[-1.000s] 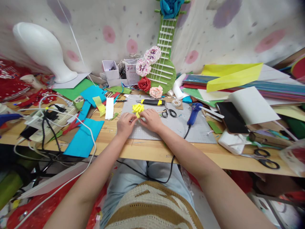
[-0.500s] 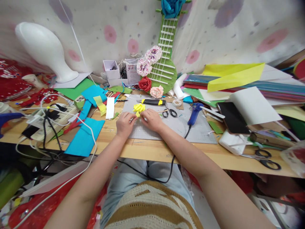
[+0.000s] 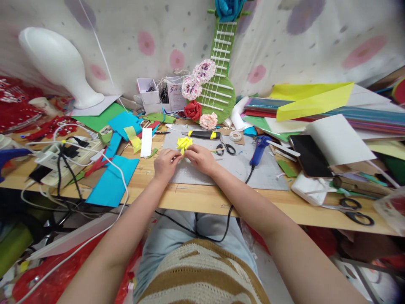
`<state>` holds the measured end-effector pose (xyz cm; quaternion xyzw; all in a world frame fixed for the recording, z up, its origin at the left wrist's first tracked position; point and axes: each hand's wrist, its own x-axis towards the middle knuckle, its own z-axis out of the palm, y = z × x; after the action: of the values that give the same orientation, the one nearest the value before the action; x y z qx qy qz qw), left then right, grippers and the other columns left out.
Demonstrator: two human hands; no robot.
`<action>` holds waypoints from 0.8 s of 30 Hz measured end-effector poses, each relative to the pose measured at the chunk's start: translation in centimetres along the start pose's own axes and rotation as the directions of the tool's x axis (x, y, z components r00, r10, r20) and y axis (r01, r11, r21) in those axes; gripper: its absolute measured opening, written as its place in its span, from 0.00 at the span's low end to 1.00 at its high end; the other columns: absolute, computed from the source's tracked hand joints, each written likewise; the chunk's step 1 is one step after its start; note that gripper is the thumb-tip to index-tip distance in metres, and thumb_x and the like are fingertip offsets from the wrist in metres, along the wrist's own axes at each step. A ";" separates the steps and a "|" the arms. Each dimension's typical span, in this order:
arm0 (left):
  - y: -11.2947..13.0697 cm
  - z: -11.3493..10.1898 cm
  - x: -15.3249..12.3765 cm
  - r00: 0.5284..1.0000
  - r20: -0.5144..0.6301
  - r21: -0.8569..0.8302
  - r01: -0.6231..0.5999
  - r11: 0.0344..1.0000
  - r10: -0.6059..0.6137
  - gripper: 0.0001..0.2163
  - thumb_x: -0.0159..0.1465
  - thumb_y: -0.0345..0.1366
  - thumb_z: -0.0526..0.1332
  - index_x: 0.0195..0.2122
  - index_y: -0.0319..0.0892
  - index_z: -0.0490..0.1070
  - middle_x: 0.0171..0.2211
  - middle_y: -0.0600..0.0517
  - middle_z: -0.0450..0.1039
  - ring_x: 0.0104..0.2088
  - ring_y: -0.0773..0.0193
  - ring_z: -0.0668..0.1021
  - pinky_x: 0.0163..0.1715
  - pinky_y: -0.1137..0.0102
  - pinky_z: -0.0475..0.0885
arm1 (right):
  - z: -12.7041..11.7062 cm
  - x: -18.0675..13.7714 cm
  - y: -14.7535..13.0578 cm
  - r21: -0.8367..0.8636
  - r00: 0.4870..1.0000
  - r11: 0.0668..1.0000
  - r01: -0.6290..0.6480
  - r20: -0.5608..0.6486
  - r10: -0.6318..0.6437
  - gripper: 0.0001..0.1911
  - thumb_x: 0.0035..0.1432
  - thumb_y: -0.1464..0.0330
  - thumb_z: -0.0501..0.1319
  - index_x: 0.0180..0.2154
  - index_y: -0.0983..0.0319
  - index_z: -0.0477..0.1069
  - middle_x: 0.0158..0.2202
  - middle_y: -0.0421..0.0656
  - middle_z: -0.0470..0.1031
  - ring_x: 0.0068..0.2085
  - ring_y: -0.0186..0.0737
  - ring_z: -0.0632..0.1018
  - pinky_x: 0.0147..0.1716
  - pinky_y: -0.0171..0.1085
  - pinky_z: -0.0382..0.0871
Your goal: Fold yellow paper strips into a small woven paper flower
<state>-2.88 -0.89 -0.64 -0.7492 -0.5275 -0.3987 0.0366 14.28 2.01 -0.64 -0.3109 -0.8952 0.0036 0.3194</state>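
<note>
My left hand [image 3: 165, 163] and my right hand [image 3: 199, 158] rest together on a grey cutting mat [image 3: 253, 173] at the table's front. Both are closed in a pinch around a small yellow paper flower [image 3: 184, 144], whose petals stick out just beyond my fingertips. The base of the flower is hidden between my fingers. A yellow-and-black utility knife [image 3: 200, 134] lies just behind the flower.
Small scissors [image 3: 226, 147] and a blue glue gun [image 3: 258, 148] lie right of my hands. A phone [image 3: 308, 155], white paper and stacked coloured sheets [image 3: 316, 109] fill the right. Blue paper pieces [image 3: 110, 181], a power strip [image 3: 68, 158] with cables and a white foam head [image 3: 53, 63] sit left. A green paper guitar [image 3: 218, 84] leans behind.
My hands and the yellow flower have stayed almost in place; the fingers shifted only slightly around it.
</note>
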 end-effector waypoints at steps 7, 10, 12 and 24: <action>-0.1 0.1 0.0 0.998 0.010 0.009 -0.067 0.998 0.067 0.08 0.59 0.41 0.60 0.34 0.42 0.71 0.30 0.52 0.73 0.31 0.65 0.73 0.32 0.71 0.66 | -0.1 0.0 -0.1 0.096 0.999 0.995 -0.039 -0.020 0.041 0.11 0.63 0.68 0.48 0.35 0.62 0.68 0.36 0.47 0.70 0.37 0.37 0.70 0.38 0.36 0.64; 0.0 0.1 0.0 0.991 0.024 0.040 -0.131 0.991 0.130 0.07 0.60 0.40 0.59 0.33 0.43 0.71 0.29 0.52 0.73 0.33 0.64 0.73 0.33 0.71 0.65 | -0.1 0.0 -0.1 0.110 0.999 0.993 -0.043 -0.008 0.044 0.10 0.62 0.69 0.48 0.36 0.62 0.66 0.36 0.47 0.69 0.37 0.38 0.70 0.37 0.36 0.64; 0.1 0.0 0.1 0.989 0.026 0.060 -0.145 0.988 0.144 0.08 0.61 0.39 0.57 0.30 0.43 0.70 0.28 0.52 0.72 0.33 0.64 0.72 0.32 0.71 0.64 | -0.1 -0.1 -0.1 0.111 0.999 0.993 -0.042 0.004 0.042 0.09 0.62 0.70 0.48 0.36 0.62 0.65 0.37 0.47 0.68 0.37 0.38 0.70 0.37 0.35 0.64; 0.1 0.0 0.1 0.979 0.026 0.159 -0.206 0.966 0.205 0.11 0.63 0.42 0.54 0.30 0.42 0.71 0.28 0.51 0.73 0.32 0.64 0.72 0.31 0.69 0.61 | 0.4 -0.1 0.4 0.114 0.997 0.993 -0.041 -0.062 0.049 0.06 0.61 0.70 0.50 0.32 0.62 0.63 0.33 0.45 0.67 0.34 0.37 0.69 0.33 0.34 0.63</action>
<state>-2.79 -0.87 -0.57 -0.7963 -0.4778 -0.3454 0.1356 14.33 2.30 -1.13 -0.3126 -0.8755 0.0511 0.3650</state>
